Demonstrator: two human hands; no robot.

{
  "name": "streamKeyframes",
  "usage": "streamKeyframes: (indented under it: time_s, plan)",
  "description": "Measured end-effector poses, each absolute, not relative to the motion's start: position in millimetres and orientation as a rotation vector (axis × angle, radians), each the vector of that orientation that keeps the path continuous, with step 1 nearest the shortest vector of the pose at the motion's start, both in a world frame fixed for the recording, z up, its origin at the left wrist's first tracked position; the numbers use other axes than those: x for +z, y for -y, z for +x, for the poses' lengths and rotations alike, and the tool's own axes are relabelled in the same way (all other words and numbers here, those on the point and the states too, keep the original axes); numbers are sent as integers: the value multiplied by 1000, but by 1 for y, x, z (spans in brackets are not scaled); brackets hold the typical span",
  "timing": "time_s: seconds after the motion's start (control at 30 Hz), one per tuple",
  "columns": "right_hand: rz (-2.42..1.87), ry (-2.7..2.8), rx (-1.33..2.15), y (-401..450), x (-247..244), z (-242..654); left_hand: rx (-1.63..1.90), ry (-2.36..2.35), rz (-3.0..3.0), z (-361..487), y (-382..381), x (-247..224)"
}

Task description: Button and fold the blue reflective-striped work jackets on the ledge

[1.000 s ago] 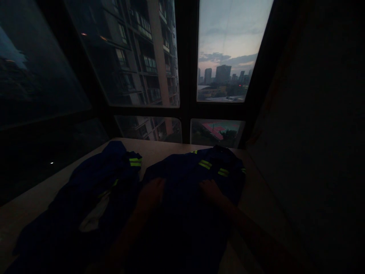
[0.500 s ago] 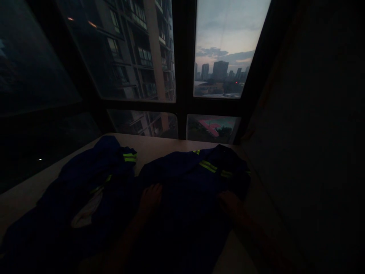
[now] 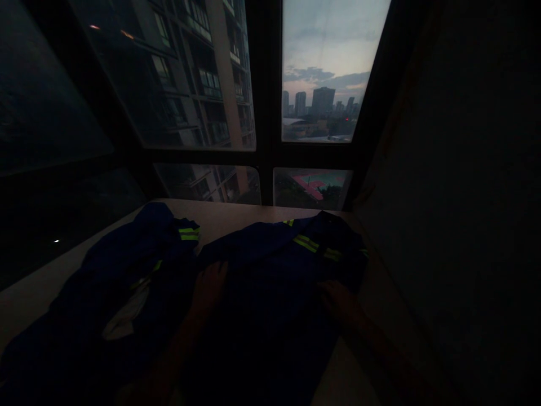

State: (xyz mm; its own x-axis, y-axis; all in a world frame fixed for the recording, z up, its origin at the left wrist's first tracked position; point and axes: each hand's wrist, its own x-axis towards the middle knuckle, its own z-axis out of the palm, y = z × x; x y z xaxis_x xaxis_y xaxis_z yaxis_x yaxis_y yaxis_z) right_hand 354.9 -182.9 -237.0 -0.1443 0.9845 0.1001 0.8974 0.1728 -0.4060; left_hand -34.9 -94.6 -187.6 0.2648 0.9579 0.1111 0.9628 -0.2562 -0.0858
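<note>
A dark blue work jacket with yellow-green reflective stripes lies spread on a pale surface, its collar toward the window. My left hand rests on the jacket's left side, its fingers stretched out over the cloth. On the right side, my right hand touches the jacket near its edge, fingers bent and pointing inward. Darkness hides whether those fingers grip any fabric. Left of my left hand lies a second dark blue garment with similar stripes, crumpled, a whitish patch showing in its middle.
The pale surface runs up to dark window frames at the back. A dark wall stands close on the right. Buildings and a dusk sky show through the glass. The light is very dim.
My left hand has slid a little left and away from me across the jacket. My right hand stays at about the same spot on it. The view has shifted slightly.
</note>
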Motion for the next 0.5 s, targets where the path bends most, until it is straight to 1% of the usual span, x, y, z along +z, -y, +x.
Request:
streamKeyframes:
  time_s: [0.07, 0.13, 0.23, 0.37, 0.5]
  plan:
    - [-1828, 2131, 209, 171, -219, 350, -101, 1676, -2558, -3, 111, -202]
    - [-1787, 2193, 55, 153, -204, 345, -253, 1414, -2819, 30, 130, -225]
    - [-1680, 2401, -8, 116, -190, 339, -443, 1146, -2987, 67, 154, -258]
    - [-1788, 2576, 106, 68, -188, 341, -421, 1137, -2999, 78, 170, -278]
    - [-2070, 2432, 100, 46, -197, 364, -325, 1147, -3031, 56, 174, -281]
